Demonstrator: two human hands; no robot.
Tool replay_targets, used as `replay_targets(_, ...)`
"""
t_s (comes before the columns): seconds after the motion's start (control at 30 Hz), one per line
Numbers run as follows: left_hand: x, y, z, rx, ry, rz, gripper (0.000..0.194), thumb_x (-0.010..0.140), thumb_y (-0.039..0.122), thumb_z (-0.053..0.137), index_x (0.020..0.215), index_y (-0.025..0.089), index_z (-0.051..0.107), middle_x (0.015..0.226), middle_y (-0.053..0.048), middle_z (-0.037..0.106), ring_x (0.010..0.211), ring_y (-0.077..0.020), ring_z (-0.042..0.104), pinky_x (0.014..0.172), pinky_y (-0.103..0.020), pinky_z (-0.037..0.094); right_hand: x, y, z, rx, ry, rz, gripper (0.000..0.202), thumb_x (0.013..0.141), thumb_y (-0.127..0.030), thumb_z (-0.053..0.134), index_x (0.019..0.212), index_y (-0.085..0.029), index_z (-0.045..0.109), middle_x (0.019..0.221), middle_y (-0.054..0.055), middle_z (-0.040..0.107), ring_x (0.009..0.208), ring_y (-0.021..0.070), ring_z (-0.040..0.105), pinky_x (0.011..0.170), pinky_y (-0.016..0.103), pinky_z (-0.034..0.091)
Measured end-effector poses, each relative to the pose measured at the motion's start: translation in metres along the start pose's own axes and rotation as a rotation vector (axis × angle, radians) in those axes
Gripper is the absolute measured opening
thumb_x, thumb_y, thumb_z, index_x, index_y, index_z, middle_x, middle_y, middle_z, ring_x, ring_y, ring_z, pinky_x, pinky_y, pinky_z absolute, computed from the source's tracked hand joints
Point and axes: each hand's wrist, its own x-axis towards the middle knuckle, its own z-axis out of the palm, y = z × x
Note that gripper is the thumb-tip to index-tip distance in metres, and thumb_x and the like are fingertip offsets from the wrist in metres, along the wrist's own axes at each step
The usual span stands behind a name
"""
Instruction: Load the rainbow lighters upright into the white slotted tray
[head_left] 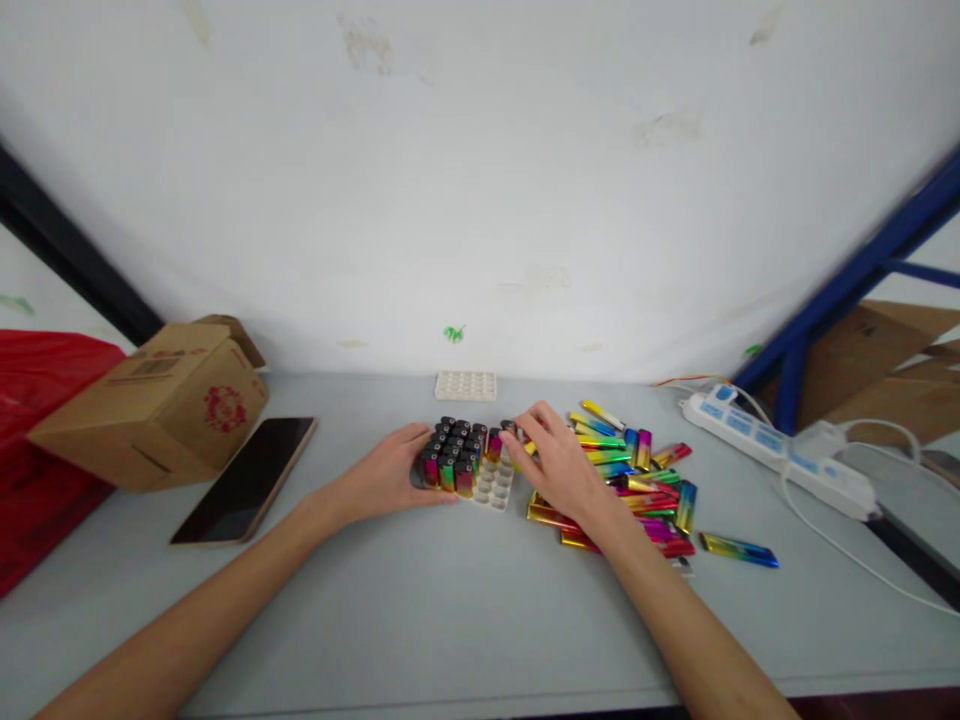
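A white tray with round-cornered pockets (pixel 491 490) lies on the table in front of me. Several lighters (pixel 448 470) stand upright in its left part, with black tops and shiny rainbow-coloured bodies. My left hand (pixel 394 468) is closed around the tray's left side, thumb in front and fingers behind, against the standing lighters. Over the tray's right side, my right hand (pixel 551 455) pinches a black-topped lighter (pixel 509 427) by its upper end. Its lower part is partly hidden by my fingers. Beside and under my right forearm lies a loose pile of shiny coloured lighters (pixel 660 500).
A second white tray (pixel 466 385) lies by the wall. On the left are a phone (pixel 244 485), a cardboard box (pixel 157 405) and a red bag (pixel 45 440). A power strip (pixel 780 450) with white cables lies right, near a blue frame (pixel 791 385).
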Motion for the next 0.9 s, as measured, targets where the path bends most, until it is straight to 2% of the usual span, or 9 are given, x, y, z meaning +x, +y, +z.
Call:
replay_targets(0.13,0.0,-0.002,0.001,-0.017,0.013,0.013,0.064,0.082,0.068,0.094,0.126,0.025,0.078,0.133,-0.013,0.082,0.129,-0.04,0.076,0.115,-0.051,0.062,-0.001,-0.002,-0.006,0.036,-0.099,0.026,0.034,0.121,-0.043,0.053,0.096,-0.025,0.068,0.086,0.005,0.073,0.079,0.0229,0.069,0.079,0.033,0.05)
replay_targets(0.2,0.0,-0.003,0.001,-0.022,0.012,0.019,0.065,0.082,0.068,0.094,0.128,0.025,0.078,0.134,-0.013,0.082,0.13,-0.0408,0.076,0.116,-0.051,0.062,-0.002,-0.003,-0.006,0.1,-0.123,0.045,0.037,0.12,-0.045,0.055,0.092,-0.025,0.067,0.081,0.003,0.074,0.075,0.0217,0.07,0.077,0.032,0.049)
replay_targets(0.3,0.0,-0.003,0.002,-0.02,0.019,0.029,0.064,0.081,0.067,0.094,0.128,0.028,0.079,0.134,-0.012,0.083,0.129,-0.0409,0.076,0.114,-0.051,0.063,-0.003,-0.004,-0.005,0.132,-0.166,0.044,0.032,0.12,-0.045,0.058,0.098,-0.025,0.071,0.088,0.004,0.081,0.08,0.0225,0.075,0.08,0.032,0.051)
replay_targets(0.43,0.001,-0.002,0.002,-0.018,0.034,0.042,0.059,0.08,0.067,0.094,0.124,0.029,0.081,0.129,-0.011,0.084,0.125,-0.0407,0.078,0.111,-0.052,0.065,-0.003,-0.004,-0.004,-0.023,-0.267,0.015,0.023,0.12,-0.041,0.06,0.113,-0.024,0.074,0.097,0.006,0.082,0.09,0.0244,0.077,0.081,0.032,0.051)
replay_targets(0.6,0.001,0.0,0.002,-0.022,0.039,0.041,0.057,0.081,0.065,0.095,0.121,0.027,0.08,0.128,-0.012,0.085,0.125,-0.0415,0.077,0.112,-0.053,0.065,0.001,-0.008,-0.006,-0.211,-0.353,0.059,0.029,0.121,-0.045,0.06,0.106,-0.022,0.071,0.094,0.009,0.082,0.083,0.0251,0.076,0.07,0.032,0.044)
replay_targets(0.9,0.001,-0.001,0.0,-0.03,0.038,0.047,0.055,0.08,0.062,0.096,0.122,0.03,0.081,0.128,-0.011,0.085,0.125,-0.0413,0.078,0.111,-0.052,0.066,-0.001,-0.004,-0.015,-0.207,-0.383,0.06,0.023,0.122,-0.04,0.059,0.11,-0.023,0.069,0.093,0.007,0.081,0.083,0.0251,0.076,0.068,0.032,0.041)
